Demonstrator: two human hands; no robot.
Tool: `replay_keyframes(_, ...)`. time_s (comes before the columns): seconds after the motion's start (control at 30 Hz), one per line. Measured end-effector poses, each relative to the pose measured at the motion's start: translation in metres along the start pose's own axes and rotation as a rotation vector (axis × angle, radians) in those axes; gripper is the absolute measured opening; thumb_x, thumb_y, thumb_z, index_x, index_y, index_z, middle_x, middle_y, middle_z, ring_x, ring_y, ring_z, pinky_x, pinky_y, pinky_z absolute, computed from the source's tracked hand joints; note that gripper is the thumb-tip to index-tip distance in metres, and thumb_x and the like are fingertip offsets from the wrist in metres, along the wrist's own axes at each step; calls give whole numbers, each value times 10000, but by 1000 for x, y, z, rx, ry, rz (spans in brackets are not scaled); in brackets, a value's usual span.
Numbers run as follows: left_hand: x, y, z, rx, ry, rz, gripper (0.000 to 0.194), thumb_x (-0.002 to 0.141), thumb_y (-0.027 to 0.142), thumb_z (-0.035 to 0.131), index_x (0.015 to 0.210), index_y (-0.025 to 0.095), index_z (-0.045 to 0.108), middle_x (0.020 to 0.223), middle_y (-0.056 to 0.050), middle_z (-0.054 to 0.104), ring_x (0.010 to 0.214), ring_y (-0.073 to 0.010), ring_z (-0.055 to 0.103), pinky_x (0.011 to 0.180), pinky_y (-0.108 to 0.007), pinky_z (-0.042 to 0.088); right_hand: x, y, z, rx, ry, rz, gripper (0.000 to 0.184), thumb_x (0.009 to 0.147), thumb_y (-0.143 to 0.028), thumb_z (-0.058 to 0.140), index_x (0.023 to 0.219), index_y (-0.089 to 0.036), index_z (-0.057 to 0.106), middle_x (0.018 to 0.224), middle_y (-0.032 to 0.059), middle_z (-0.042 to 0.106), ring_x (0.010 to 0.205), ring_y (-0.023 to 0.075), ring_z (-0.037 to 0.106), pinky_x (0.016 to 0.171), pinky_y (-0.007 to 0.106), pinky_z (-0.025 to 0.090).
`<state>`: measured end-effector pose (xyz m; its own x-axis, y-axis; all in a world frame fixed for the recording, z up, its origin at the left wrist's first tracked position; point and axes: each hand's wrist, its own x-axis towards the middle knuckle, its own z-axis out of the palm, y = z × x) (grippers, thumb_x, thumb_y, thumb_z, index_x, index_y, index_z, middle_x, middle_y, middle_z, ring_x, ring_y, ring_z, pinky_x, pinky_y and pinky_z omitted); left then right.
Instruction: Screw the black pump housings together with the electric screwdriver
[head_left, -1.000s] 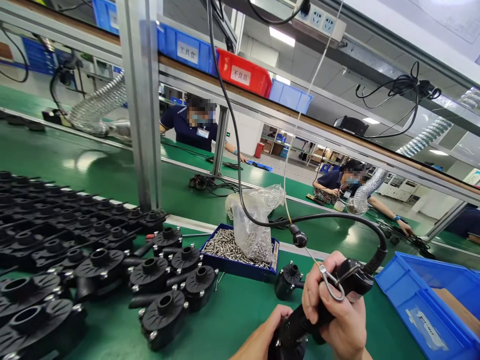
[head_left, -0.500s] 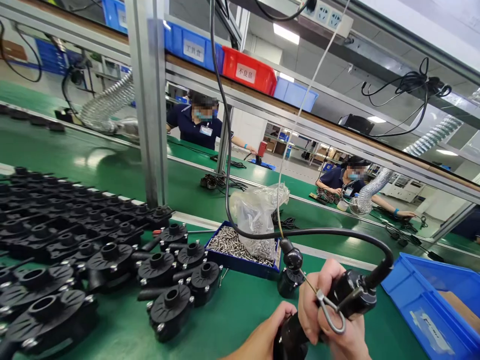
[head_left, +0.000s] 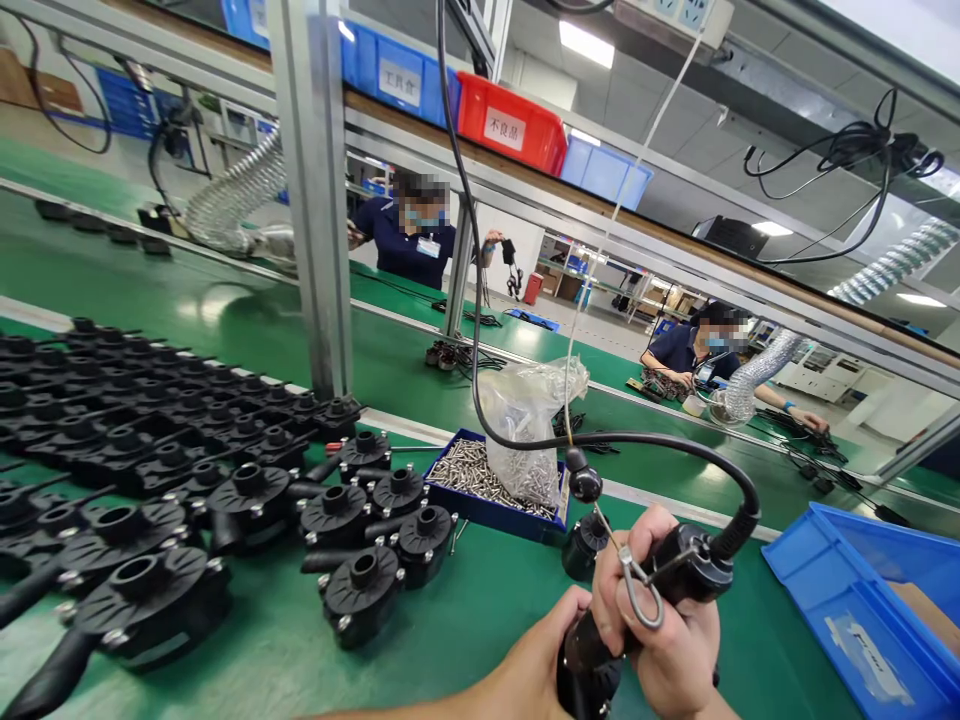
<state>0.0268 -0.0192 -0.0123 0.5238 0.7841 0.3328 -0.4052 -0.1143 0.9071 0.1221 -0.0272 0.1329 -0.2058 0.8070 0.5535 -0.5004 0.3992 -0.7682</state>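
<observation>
A: In the head view, where does the driver (head_left: 688,572) lie from our fingers?

B: Our right hand (head_left: 671,650) has its fingers (head_left: 606,590) wrapped round it. The corded end sticks out above and to the right of them. Its long axis slants down and left, towards the black housing (head_left: 589,692) at our left hand (head_left: 529,655).

A: Which hand is nearer that housing?

B: The left. Its thumb lies along the near left side, and those fingers seem to be pinching the housing, though most are hidden. We can't make out the driver's tip.

A: And what differs from the earlier frame?

B: Our right fingers have shifted a little left, relative to the screw tray (head_left: 480,510) beyond them. The hanging black ball (head_left: 585,482) now covers less of the small pump (head_left: 583,548) just beyond our right fingers. Across the worktop (head_left: 480,660), a co-worker's hand (head_left: 493,240) has risen, a black piece (head_left: 508,252) dangling from it.
</observation>
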Motion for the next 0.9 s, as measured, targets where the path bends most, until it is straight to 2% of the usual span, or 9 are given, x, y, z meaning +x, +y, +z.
replay_keyframes(0.2,5,-7,-6,71,-21,-44,999,460,632,1047,1279,281,597,1101,-74,669,1176,-427,638,1129,-598,464,-2,1,-7,48,-78,63,277,967,-311,803,983,-226,540,727,-22,573,489,100,478,467,219,396)
replay_keyframes(0.37,5,-15,-8,44,-14,-17,970,449,591,1059,1254,288,611,1103,-73,667,1148,-419,650,1092,-580,496,-2,2,-11,48,-86,78,283,984,-333,795,1006,-238,530,723,-36,555,497,102,478,471,211,368)
replay_keyframes(0.43,4,-17,-7,44,1,-3,947,465,570,1058,1254,289,616,1139,-79,663,1166,-424,641,1092,-577,492,-2,1,-10,45,-71,87,287,981,-346,799,1010,-235,536,709,-40,547,488,98,465,473,215,366)
replay_keyframes(0.6,3,-14,-6,102,4,-18,825,623,630,964,1281,285,604,1166,-89,661,1171,-414,632,1104,-575,477,-4,-1,0,37,4,93,348,940,-382,847,970,-228,537,690,-31,564,482,101,466,469,226,354)
replay_keyframes(0.77,1,-21,-16,167,-2,26,793,645,631,950,1255,284,580,1096,-54,647,1107,-361,636,1076,-506,486,-4,-2,-3,10,7,90,384,918,-419,873,966,-217,551,744,-17,600,486,93,478,488,241,395)
replay_keyframes(0.83,3,-31,-23,208,-33,-17,820,662,648,931,1280,280,537,1081,-49,644,1081,-340,639,1055,-469,489,0,-7,-9,9,-10,69,353,949,-397,842,981,-218,539,732,-18,607,489,98,489,495,239,404)
replay_keyframes(0.9,6,-44,-30,261,-50,-118,943,645,677,907,1356,280,432,1078,-51,650,1034,-320,643,1013,-441,497,7,-15,-16,5,11,15,299,988,-360,796,998,-222,531,710,-22,604,498,108,509,499,227,399)
